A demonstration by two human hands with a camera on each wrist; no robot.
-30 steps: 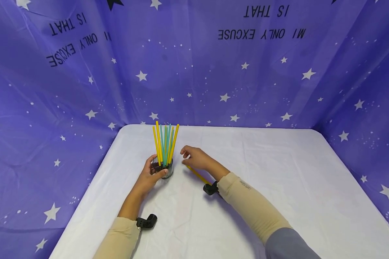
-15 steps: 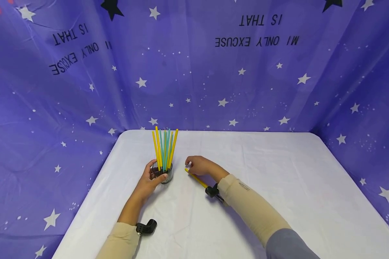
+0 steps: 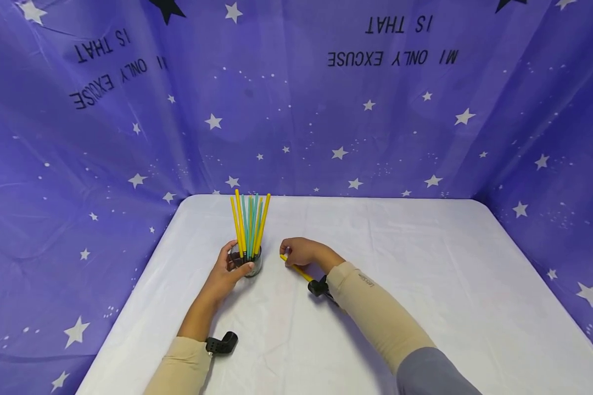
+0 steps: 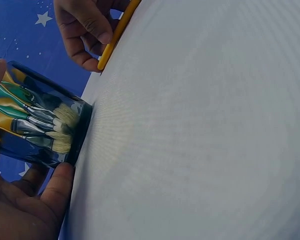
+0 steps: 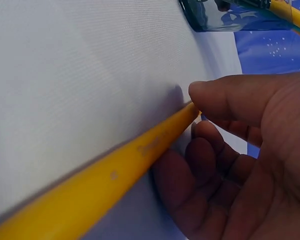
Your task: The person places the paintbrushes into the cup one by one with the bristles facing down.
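Observation:
My left hand grips a clear glass, thumb on the near side and fingers round the left. Several yellow and green paintbrushes stand in it, bristles down; the bristles show through the glass in the left wrist view. Right of the glass, my right hand pinches the handle end of a single yellow paintbrush between thumb and curled fingers. This paintbrush lies low along the table, pointing back under my right wrist, which hides its other end in the head view.
A white cloth covers the table. Purple curtains with stars and lettering stand behind it and at both sides. A black wrist camera is strapped to the left arm, another to the right.
My right hand has come down onto the end of the yellow paintbrush, and its fingers have closed round the handle. The left hand keeps its grip on the glass.

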